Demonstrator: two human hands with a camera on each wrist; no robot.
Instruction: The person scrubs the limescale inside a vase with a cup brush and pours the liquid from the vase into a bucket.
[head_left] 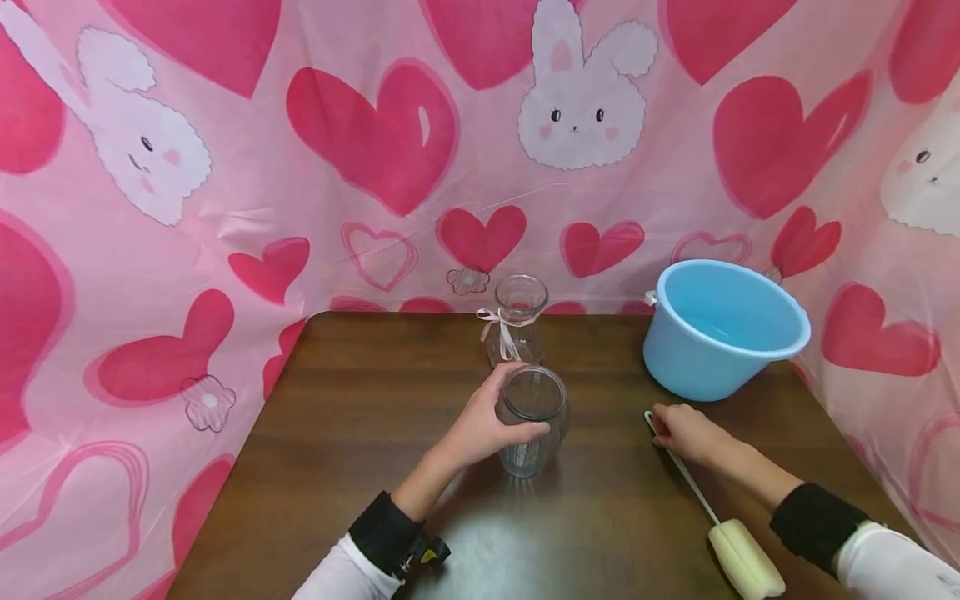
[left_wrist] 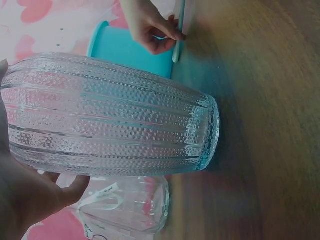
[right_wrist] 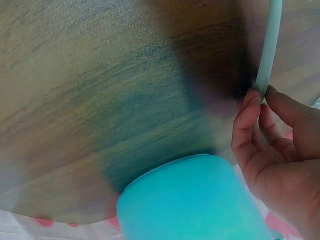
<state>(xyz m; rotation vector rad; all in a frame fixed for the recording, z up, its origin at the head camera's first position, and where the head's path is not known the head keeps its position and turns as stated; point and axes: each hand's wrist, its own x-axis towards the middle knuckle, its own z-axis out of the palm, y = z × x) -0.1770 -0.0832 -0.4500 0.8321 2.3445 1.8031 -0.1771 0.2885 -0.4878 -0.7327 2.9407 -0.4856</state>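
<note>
My left hand point(head_left: 483, 425) grips a clear ribbed glass vase point(head_left: 531, 429) that stands at the middle of the brown table point(head_left: 360, 433); its dimpled side point(left_wrist: 110, 115) fills the left wrist view. Behind it stands a second glass vase point(head_left: 517, 321) with a white ribbon bow. My right hand point(head_left: 686, 432) pinches the thin handle end of a bottle brush point(head_left: 693, 487) lying on the table, its cream sponge head point(head_left: 746, 560) toward the front edge. In the right wrist view the fingers point(right_wrist: 250, 120) curl round the pale handle point(right_wrist: 269, 45).
A light blue plastic basin point(head_left: 720, 329) sits at the table's back right, just behind my right hand. A pink cloth with hearts and rabbits point(head_left: 375, 142) hangs behind and around the table.
</note>
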